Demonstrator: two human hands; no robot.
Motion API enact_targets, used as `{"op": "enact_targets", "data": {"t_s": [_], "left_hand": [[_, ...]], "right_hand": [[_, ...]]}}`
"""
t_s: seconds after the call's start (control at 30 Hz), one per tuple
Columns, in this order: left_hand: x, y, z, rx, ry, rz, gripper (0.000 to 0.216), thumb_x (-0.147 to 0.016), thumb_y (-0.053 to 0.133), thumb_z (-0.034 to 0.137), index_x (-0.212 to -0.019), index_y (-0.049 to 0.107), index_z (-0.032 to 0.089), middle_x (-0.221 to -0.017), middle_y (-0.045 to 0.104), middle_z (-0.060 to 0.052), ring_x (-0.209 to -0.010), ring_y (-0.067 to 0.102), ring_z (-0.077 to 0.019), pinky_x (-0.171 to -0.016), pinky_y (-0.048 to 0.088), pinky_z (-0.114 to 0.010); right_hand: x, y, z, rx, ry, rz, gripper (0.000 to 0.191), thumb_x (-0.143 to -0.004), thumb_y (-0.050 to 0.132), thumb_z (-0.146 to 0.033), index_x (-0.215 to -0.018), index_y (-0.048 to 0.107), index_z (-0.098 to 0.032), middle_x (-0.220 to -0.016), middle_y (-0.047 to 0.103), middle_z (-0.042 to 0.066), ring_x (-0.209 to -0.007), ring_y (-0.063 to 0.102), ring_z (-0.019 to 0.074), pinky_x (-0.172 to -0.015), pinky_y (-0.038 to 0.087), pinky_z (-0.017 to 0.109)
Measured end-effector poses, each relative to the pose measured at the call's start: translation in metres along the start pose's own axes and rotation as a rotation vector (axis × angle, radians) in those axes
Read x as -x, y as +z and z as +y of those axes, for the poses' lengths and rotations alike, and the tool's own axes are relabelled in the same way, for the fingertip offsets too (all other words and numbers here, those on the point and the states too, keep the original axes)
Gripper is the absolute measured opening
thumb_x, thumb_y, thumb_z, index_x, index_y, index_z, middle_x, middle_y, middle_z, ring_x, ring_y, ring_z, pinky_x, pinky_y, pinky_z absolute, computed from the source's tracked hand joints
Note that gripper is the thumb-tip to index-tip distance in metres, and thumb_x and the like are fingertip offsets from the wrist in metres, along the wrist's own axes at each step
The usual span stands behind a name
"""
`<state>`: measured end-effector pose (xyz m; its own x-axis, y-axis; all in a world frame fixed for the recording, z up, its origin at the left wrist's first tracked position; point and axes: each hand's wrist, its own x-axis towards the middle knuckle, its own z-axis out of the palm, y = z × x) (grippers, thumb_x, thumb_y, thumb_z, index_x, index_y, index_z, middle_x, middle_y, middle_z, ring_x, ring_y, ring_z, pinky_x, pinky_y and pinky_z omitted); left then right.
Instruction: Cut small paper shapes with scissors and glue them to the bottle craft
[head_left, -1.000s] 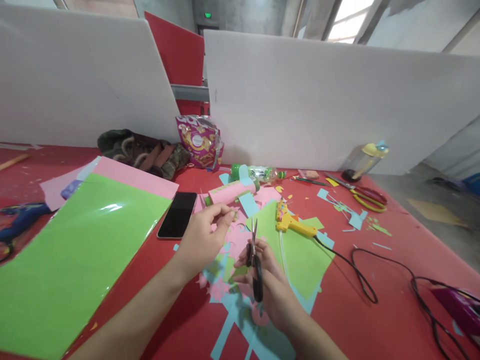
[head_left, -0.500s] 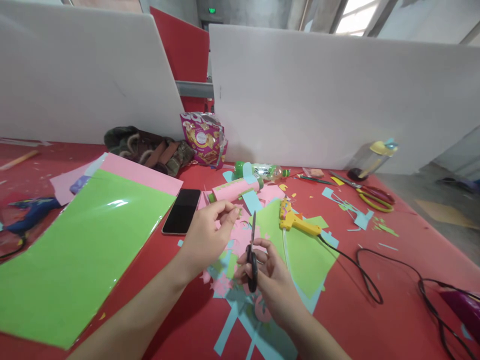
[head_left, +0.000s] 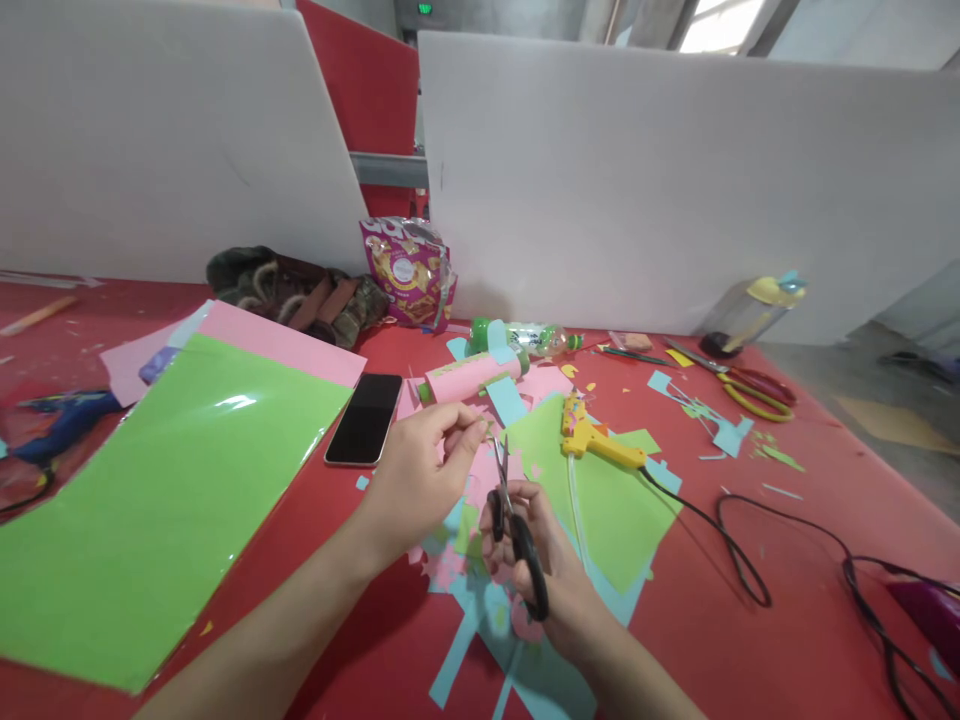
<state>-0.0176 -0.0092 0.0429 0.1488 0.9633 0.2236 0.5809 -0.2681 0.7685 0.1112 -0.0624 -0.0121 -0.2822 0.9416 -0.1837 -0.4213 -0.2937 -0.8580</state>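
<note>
My right hand (head_left: 536, 540) grips black-handled scissors (head_left: 529, 560) by the loops, blades apart and pointing away from me. In a pinch between thumb and forefinger, my left hand (head_left: 431, 460) holds a small green paper piece (head_left: 489, 430), partly hidden by the fingertips. The blade tips are right beside that piece; whether they touch it I cannot tell. Beneath both hands lie pink, green and blue paper scraps (head_left: 450, 565). Just beyond them rests a pink paper-wrapped tube (head_left: 469, 378) with green ends.
A yellow glue gun (head_left: 600, 445) lies on green paper at right, its black cord trailing rightward. A phone (head_left: 364, 420) and green sheets in clear film (head_left: 180, 480) are at left. Behind stand a plastic bottle (head_left: 536, 338), a snack bag (head_left: 409, 272) and white panels (head_left: 675, 190). Larger scissors (head_left: 750, 390) lie far right.
The scissors' blades have parted and their tips have come closer to the green paper piece. My left hand has shifted slightly right, still pinching the piece.
</note>
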Motion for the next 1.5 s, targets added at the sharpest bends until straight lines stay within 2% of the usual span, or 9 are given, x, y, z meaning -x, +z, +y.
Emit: {"op": "enact_targets", "data": {"t_s": [0.17,0.33,0.73,1.5], "left_hand": [[-0.0001,0.0027,0.0008,-0.051,0.059,-0.054,0.02,-0.079,0.043,0.024,-0.065,0.053,0.014,-0.055,0.048,0.002,-0.053,0.043,-0.0092,-0.05,0.034,-0.02],[0.0002,0.003,0.0011,-0.072,0.09,-0.091,0.02,-0.079,0.042,0.022,-0.063,0.051,0.014,-0.053,0.046,0.003,-0.052,0.042,-0.009,-0.05,0.033,-0.02],[0.0013,0.0037,-0.0011,-0.077,0.114,-0.164,0.022,-0.079,0.04,0.021,-0.06,0.048,0.015,-0.055,0.048,0.002,-0.053,0.043,-0.0097,-0.052,0.034,-0.021],[-0.0001,0.0047,-0.0014,-0.025,0.061,-0.219,0.021,-0.079,0.04,0.023,-0.061,0.047,0.016,-0.056,0.048,0.002,-0.054,0.044,-0.0098,-0.052,0.035,-0.02]], "right_hand": [[0.0,-0.0049,0.0039,0.103,-0.037,-0.057,0.056,-0.053,0.069,-0.048,-0.092,0.037,-0.024,-0.082,0.043,0.0,-0.069,0.044,0.0129,-0.06,0.034,0.025],[0.0013,-0.0051,0.0009,0.117,-0.041,-0.074,0.06,-0.053,0.062,-0.06,-0.093,0.036,-0.023,-0.08,0.041,0.001,-0.062,0.04,0.0118,-0.054,0.032,0.024],[0.0015,-0.0076,0.0009,0.137,-0.108,-0.119,0.049,-0.064,0.055,-0.058,-0.092,0.037,-0.022,-0.079,0.044,0.002,-0.06,0.04,0.0118,-0.053,0.032,0.024],[0.0035,-0.0055,-0.004,0.086,-0.079,-0.115,0.049,-0.063,0.057,-0.057,-0.092,0.037,-0.023,-0.078,0.043,0.002,-0.061,0.038,0.0128,-0.055,0.031,0.025]]}}
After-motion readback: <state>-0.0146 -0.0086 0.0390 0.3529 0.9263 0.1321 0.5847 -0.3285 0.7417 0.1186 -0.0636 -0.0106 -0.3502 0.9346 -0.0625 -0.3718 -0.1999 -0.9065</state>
